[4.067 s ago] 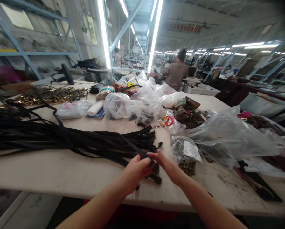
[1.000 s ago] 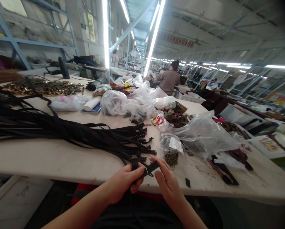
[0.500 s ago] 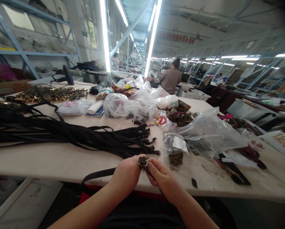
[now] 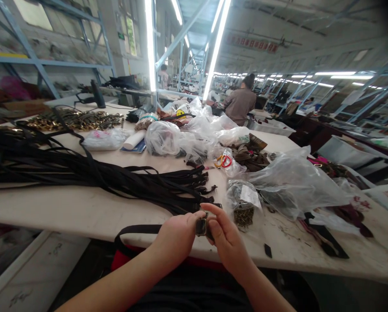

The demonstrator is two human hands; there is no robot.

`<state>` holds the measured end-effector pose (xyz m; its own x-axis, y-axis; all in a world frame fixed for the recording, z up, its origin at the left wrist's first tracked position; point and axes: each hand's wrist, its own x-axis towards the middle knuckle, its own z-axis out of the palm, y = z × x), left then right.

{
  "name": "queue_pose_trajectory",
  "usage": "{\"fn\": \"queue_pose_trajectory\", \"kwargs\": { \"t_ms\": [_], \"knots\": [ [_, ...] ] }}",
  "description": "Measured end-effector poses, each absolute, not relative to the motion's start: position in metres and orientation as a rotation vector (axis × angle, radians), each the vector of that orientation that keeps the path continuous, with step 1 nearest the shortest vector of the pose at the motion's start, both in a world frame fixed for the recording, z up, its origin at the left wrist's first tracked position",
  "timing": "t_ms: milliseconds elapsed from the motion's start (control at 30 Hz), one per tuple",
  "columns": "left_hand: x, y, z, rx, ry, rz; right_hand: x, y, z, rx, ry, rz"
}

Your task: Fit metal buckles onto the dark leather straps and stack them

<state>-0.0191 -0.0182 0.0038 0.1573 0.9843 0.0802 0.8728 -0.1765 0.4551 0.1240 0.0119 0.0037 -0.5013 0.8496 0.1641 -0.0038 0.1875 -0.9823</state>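
Observation:
A black strap loops up from the table edge into my left hand, which is closed around it. At the strap's end a metal buckle sits between my two hands, just over the near table edge. My right hand pinches the buckle end from the other side, its index finger reaching over the top. My fingers partly cover the buckle. Behind my hands lies a large bundle of black straps, several with buckles at their right ends.
A plastic bag of small brass-coloured pieces stands right of my hands. Farther back are scissors, a large clear plastic bag and piled bags. A black scrap lies near the front edge. A person sits beyond the table.
The buckle has turned and shows less of its frame. My right hand has shifted, its index finger now lifted over the buckle. The whole view has swung slightly left.

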Motion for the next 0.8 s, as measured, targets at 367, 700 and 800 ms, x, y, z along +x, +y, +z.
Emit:
{"fn": "queue_pose_trajectory", "kwargs": {
  "t_ms": [367, 700, 800],
  "knots": [
    [-0.020, -0.030, 0.012, 2.113, 1.678, 0.447, 0.126, 0.013, 0.019, -0.895, -1.892, 1.400],
    [-0.030, -0.053, 0.042, 0.973, 1.123, 1.035, 0.133, 0.001, 0.025, -0.612, -1.832, 1.370],
    [-0.019, -0.049, 0.016, 0.820, 1.075, 1.005, 0.132, -0.015, 0.028, -0.554, -1.839, 1.272]
  ]
}}
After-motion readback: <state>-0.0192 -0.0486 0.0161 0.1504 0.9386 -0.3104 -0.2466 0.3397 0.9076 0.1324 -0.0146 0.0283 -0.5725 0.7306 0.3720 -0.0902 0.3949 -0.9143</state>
